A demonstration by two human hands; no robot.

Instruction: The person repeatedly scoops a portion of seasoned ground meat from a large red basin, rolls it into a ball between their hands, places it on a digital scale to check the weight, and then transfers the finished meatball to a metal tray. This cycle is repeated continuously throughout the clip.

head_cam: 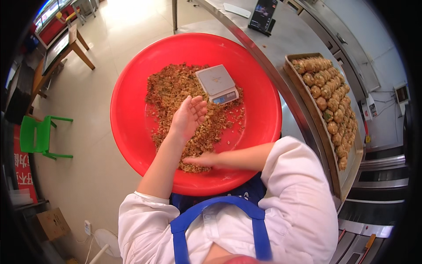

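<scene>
A wide red plastic basin (260, 132) holds a heap of brown crumbly filling mixture (174, 82). On the mixture's right side rests a small white digital kitchen scale (216, 81), its plate bare and its display lit. My left hand (189, 115) is raised over the middle of the heap, palm turned right, fingers slightly curled, with nothing in it. At the near edge of the heap, my right hand (201, 160) touches the mixture, fingers extended and somewhat blurred. Whether any mixture lies under its palm is hidden.
Right of the basin, a metal tray (305, 87) with rows of filling balls (333, 102) sits on a stainless steel counter (280, 43). A phone (262, 15) stands in a holder at the back. A green chair (41, 135) and a wooden table (74, 43) are at the left.
</scene>
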